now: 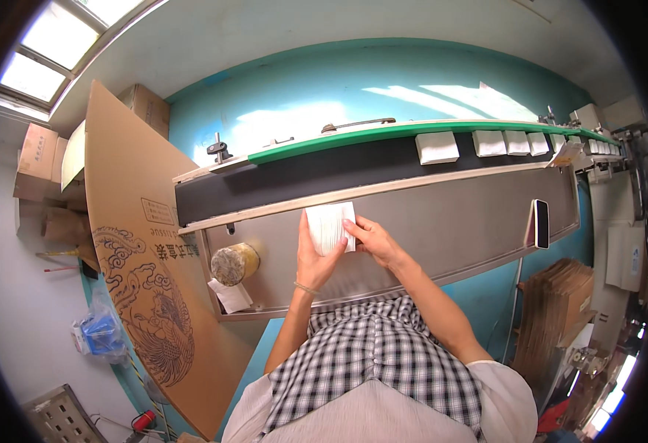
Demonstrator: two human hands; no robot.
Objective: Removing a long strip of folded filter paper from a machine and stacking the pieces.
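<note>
Over the near edge of the metal tray table, both my hands hold a thick stack of white folded tissues (329, 221). My left hand (314, 258) grips its left side, the thumb lying across the face. From the right, my right hand (377, 242) closes on the stack's edge, thumb on top; its other fingers are partly hidden. Beyond the hands runs a black conveyor belt (302, 177). Similar white tissue stacks (437, 148) stand along it on the right.
On the steel table (427, 221) a jar (235, 263) and some loose tissues (231, 295) sit at left, and a phone (541, 224) at right. A large cardboard sheet (143, 258) rises at left. Flattened cartons (553, 310) lean at lower right. A green rail (324, 149) edges the belt.
</note>
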